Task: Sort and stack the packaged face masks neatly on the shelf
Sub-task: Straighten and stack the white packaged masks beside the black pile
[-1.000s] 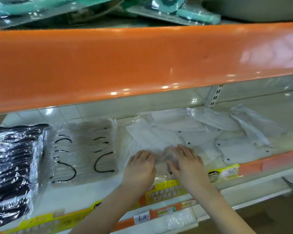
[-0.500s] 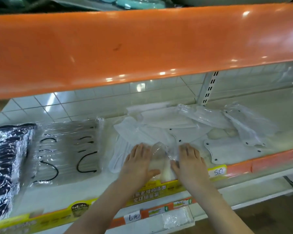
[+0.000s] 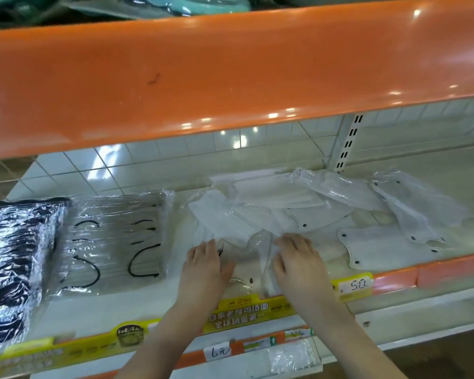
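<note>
Glossy orange upper shelf edge (image 3: 230, 77), small dark smudge on it. White shelf surface (image 3: 121, 302); white tiled back wall (image 3: 153, 162), grey grid lines. Black masks (image 3: 14, 263) in shiny clear wrap, far left. Grey-white mask pack (image 3: 115, 239) with black ear loops, clear plastic. White masks (image 3: 271, 212) with small black dots, in clear bags. Yellow label strip (image 3: 244, 313), white lettering. White price tag (image 3: 356, 285) on yellow holder, dark handwriting. Orange rail (image 3: 449, 272) at right. Teal items (image 3: 175, 6) up top.

left hand (image 3: 205, 265): now apart from the right, flat on the packet's left edge.
right hand (image 3: 298, 262): flat on its right.
clear mask packet (image 3: 253, 265): exposed between both hands.
</note>
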`<state>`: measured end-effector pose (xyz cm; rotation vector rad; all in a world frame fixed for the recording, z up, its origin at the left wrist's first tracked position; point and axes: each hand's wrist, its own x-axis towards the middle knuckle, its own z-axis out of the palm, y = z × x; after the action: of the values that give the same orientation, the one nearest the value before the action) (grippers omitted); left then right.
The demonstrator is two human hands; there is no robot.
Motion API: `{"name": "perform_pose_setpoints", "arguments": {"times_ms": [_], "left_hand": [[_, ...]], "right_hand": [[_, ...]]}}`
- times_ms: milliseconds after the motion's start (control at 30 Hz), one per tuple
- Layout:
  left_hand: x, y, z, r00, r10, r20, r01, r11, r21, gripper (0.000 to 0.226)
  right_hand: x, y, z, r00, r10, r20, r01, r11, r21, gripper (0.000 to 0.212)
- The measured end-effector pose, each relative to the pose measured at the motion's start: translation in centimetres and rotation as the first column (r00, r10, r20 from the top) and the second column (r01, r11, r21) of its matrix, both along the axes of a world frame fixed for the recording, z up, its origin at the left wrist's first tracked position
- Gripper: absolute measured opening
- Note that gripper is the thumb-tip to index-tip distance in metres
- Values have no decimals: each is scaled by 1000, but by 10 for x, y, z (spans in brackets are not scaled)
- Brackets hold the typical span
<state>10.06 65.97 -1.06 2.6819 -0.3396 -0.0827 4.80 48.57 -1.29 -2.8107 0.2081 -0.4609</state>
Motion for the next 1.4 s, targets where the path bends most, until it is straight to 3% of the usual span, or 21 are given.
{"name": "perform_pose_setpoints", "arguments": {"times_ms": [167,267,367,433,567,633,667,733,767,833,933,1000,1033,1100,1167,1233,1333,1400], "left_hand": [[-3,-9,6,997,-51,-60,50,998,-27,53],[1,-14,12,983,11,-182,-51,975,-215,54],[3,-19,23,922,83,-378,-265,846,-462,58],[3,-22,26,879,92,-468,-365,760,-538,62],[7,-23,29,843,34,-538,-413,681,-604,62],[12,-23,33,829,-10,-559,-439,607,-663,57],[13,-23,38,838,-28,-545,-434,572,-696,43],[14,-22,46,856,-58,-513,-417,507,-754,20],[13,-21,52,866,-75,-494,-404,475,-781,19],[12,-17,59,904,-81,-420,-336,474,-814,23],[15,-7,55,972,-26,-235,-180,564,-806,19],[17,-1,50,996,-15,-91,-60,644,-763,18],[18,2,47,1000,-11,-28,-13,685,-728,20],[19,6,43,996,-11,91,63,803,-593,27],[21,7,40,983,-34,181,104,913,-394,40],[22,5,34,989,-98,113,125,957,-262,52],[23,0,19,984,-175,-16,173,982,-78,57],[23,-1,9,978,-209,-15,210,976,52,59]], "right_hand": [[-5,29,-13,980,116,-162,-124,992,-35,41],[-3,30,-13,983,91,-161,-99,994,-43,51],[-3,28,-11,986,97,-135,-106,993,-57,49],[-4,30,-8,982,121,-148,-128,991,-36,52],[-7,27,5,957,207,-203,-184,975,124,82],[-8,29,12,945,254,-206,-229,964,138,81],[-8,30,14,949,263,-174,-237,959,155,77],[-4,31,16,971,237,-12,-224,930,291,52],[-2,29,18,982,177,58,-186,898,398,35],[5,23,29,996,21,84,-73,735,674,10],[12,15,44,985,-124,119,-82,264,961,17],[16,10,51,974,-184,132,-138,-19,990,12],[18,7,51,968,-215,127,-153,-111,982,12],[22,1,49,964,-251,93,-140,-179,974,12],[26,-3,42,968,-242,58,-92,-131,987,12],[28,-5,35,982,-185,27,-28,-4,1000,19],[28,-8,24,983,-168,-75,132,364,922,17],[26,-7,16,968,-248,-35,190,638,746,21]]}}
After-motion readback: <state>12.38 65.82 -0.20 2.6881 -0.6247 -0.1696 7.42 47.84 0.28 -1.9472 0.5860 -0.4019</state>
